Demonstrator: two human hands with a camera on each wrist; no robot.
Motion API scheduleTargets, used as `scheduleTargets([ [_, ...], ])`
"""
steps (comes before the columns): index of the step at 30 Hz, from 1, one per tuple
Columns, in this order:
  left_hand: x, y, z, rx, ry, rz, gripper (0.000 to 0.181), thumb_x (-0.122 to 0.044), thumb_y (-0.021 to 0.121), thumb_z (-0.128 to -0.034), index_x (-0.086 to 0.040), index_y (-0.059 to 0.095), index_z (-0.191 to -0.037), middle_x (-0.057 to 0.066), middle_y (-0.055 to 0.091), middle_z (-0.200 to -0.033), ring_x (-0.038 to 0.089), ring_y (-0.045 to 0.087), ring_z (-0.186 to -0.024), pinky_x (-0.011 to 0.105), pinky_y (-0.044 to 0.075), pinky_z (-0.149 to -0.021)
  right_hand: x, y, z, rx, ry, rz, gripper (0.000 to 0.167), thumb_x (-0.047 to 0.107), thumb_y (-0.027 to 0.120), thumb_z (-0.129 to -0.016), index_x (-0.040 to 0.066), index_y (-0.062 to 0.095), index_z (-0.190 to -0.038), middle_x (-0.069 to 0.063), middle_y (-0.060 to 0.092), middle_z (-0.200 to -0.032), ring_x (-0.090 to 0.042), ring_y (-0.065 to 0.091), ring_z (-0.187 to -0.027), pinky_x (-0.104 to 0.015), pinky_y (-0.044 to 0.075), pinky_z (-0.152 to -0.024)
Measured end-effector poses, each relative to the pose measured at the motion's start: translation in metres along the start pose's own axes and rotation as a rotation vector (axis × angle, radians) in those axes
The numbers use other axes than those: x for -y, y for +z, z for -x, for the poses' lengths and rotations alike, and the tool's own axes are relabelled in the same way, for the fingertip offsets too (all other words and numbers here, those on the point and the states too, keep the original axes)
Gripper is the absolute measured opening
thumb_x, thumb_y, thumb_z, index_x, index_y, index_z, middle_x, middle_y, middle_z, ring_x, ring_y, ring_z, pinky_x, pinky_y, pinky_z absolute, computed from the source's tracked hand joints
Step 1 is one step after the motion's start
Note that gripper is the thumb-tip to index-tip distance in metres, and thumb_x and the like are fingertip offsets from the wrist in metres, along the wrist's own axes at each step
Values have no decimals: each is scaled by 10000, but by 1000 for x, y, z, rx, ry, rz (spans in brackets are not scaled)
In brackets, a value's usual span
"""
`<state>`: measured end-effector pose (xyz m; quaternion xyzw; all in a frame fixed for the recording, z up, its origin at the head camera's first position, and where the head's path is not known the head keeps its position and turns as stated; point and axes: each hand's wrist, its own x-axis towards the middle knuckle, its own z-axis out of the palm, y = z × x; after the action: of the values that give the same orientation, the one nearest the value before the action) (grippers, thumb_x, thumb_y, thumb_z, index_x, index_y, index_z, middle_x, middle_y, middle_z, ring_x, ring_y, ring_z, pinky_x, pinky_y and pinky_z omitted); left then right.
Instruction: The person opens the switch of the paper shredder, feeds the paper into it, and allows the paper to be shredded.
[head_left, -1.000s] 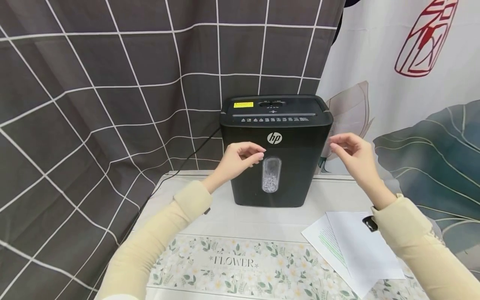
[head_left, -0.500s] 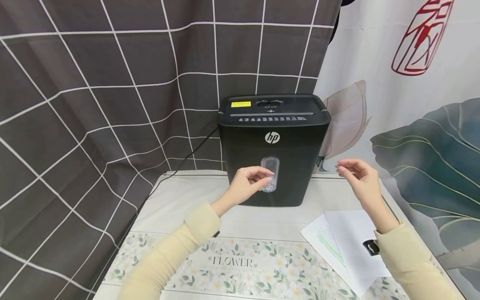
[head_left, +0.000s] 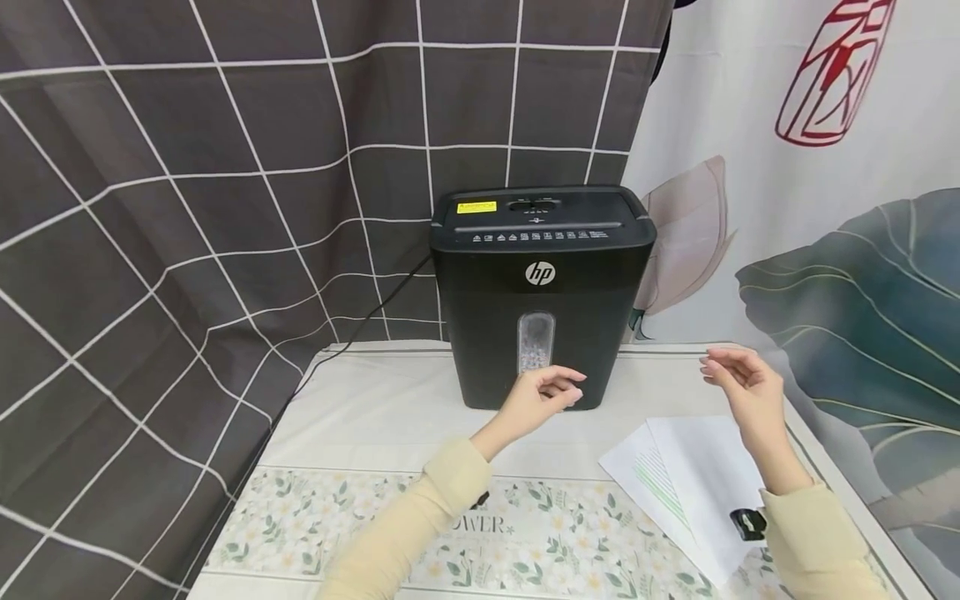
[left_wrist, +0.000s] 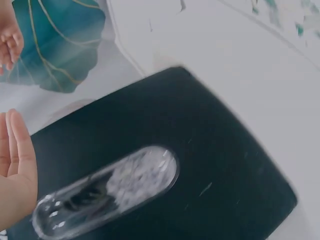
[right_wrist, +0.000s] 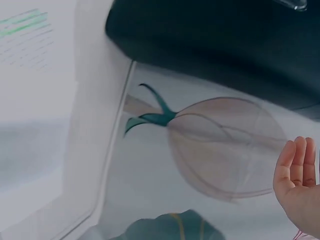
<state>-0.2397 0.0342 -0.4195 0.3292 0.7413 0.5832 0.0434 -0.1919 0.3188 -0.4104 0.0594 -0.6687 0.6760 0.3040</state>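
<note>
A black HP paper shredder (head_left: 487, 325) stands upright at the back of the table, paper bits showing behind its clear window (head_left: 536, 337). In front of its lower part hovers my left hand (head_left: 536, 396), loosely bent and holding nothing. My right hand (head_left: 750, 392) is in the air to the right of the shredder, fingers relaxed, also without anything in it. Below that hand, overlapping sheets of paper (head_left: 697, 483) lie on the table, one with green-highlighted lines. The left wrist view has the shredder window (left_wrist: 140, 180) close by; the right wrist view catches the shredder's dark side (right_wrist: 210, 45).
A floral cloth strip (head_left: 300, 517) runs across the white table (head_left: 390, 417). From the shredder's left a black cord (head_left: 367, 319) trails down the table's left side. A dark grid curtain (head_left: 247, 125) and a printed white curtain (head_left: 720, 100) hang behind.
Both hands have come down and toward the right, away from the shredder's upper part. The shredder and papers stay put; the head view has shifted slightly.
</note>
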Motion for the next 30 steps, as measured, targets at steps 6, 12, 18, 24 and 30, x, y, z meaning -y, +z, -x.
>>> scheduleTargets([
  [6,22,32,4,-17,-1,-36,235,-75,636,-883,5,654,-1104,183,704,-948,295,668,-810,161,519,-703,-16,-22,14,-43,66,140,212,-70,578,-877,108,660,-959,160,678,-865,56,633,-737,-59,495,-674],
  [12,38,62,8,16,-39,-84,234,-96,625,-891,-33,656,-1114,138,706,-1004,188,668,-880,107,492,-753,-108,-80,11,-37,47,168,181,-22,639,-855,44,665,-1022,88,695,-872,-11,648,-723,-77,502,-651],
  [18,51,90,14,6,-64,-81,249,-109,606,-901,-45,641,-1139,118,701,-989,69,649,-847,99,491,-752,-183,-113,15,-88,114,381,218,84,653,-877,89,643,-1094,136,666,-886,19,639,-740,-79,507,-657],
  [24,62,118,22,21,-176,-20,370,-117,606,-901,-79,551,-1265,99,675,-1059,31,622,-856,107,488,-744,-187,-112,28,-103,164,453,152,113,646,-887,132,635,-1037,194,616,-818,68,602,-687,-56,477,-604],
  [30,66,134,25,61,-338,53,390,-116,640,-871,-52,558,-1246,112,671,-1052,91,638,-854,134,492,-728,-158,-102,49,-23,330,666,149,116,579,-904,13,590,-1011,269,527,-706,115,521,-596,-126,444,-469],
])
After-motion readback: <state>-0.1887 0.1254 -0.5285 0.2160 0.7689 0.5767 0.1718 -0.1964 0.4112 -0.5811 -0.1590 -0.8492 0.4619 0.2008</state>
